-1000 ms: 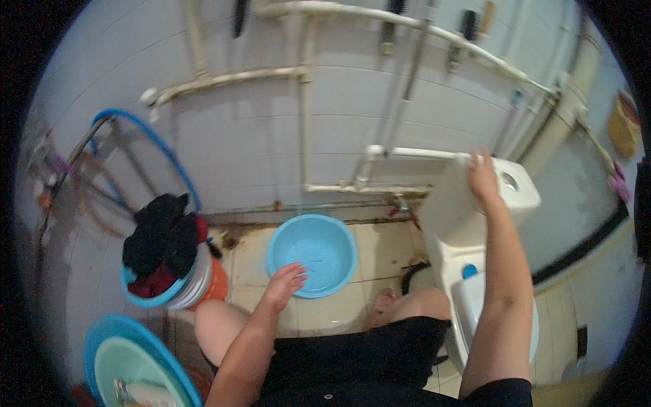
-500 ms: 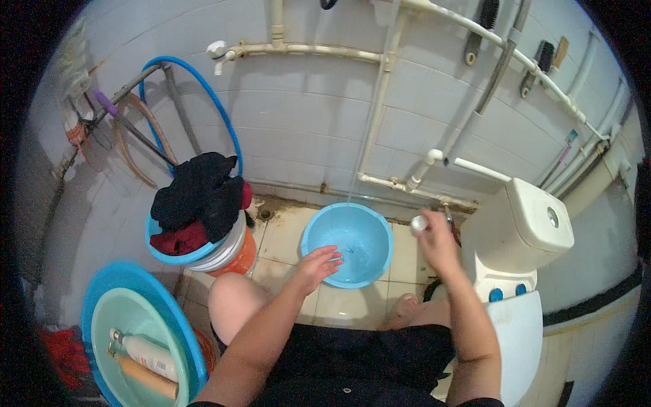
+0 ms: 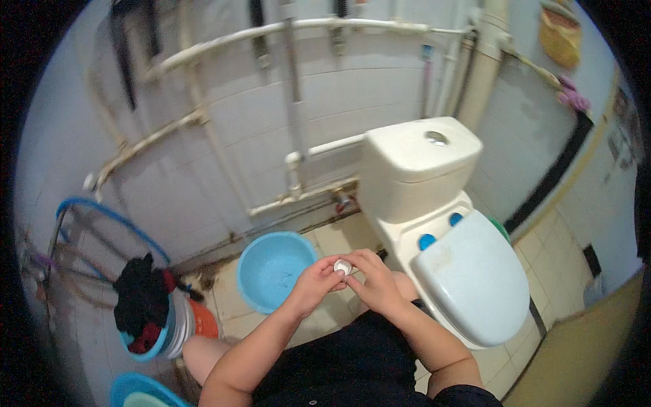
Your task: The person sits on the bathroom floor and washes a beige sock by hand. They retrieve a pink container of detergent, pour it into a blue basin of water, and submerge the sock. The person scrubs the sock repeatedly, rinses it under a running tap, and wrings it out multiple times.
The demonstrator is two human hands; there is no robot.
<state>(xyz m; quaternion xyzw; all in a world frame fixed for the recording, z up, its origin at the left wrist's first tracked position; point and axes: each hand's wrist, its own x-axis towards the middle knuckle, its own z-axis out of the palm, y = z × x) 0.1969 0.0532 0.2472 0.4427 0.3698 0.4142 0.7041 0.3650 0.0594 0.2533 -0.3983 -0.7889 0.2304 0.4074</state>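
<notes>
Both my hands meet in front of my lap, just right of the light-blue basin (image 3: 266, 261) on the tiled floor. A small round white cap (image 3: 343, 266), its hollow side facing up, sits between them. My left hand (image 3: 316, 285) is closed, with thumb and fingers on the cap's left edge. From the other side, the fingers of my right hand (image 3: 374, 283) pinch it too. The basin seems to hold a little water, with a few dark specks at the bottom.
A white toilet (image 3: 468, 285) with its lid down stands close on the right. To the left, dark clothes (image 3: 139, 295) are heaped in a basin on an orange-and-white bucket (image 3: 203, 320). Another blue basin (image 3: 125, 388) is at the lower left. Pipes (image 3: 224, 51) run along the wall.
My view has turned to the right. The right hand has brought the white cap over to the left hand, which was open above the basin and now grips the cap as well.
</notes>
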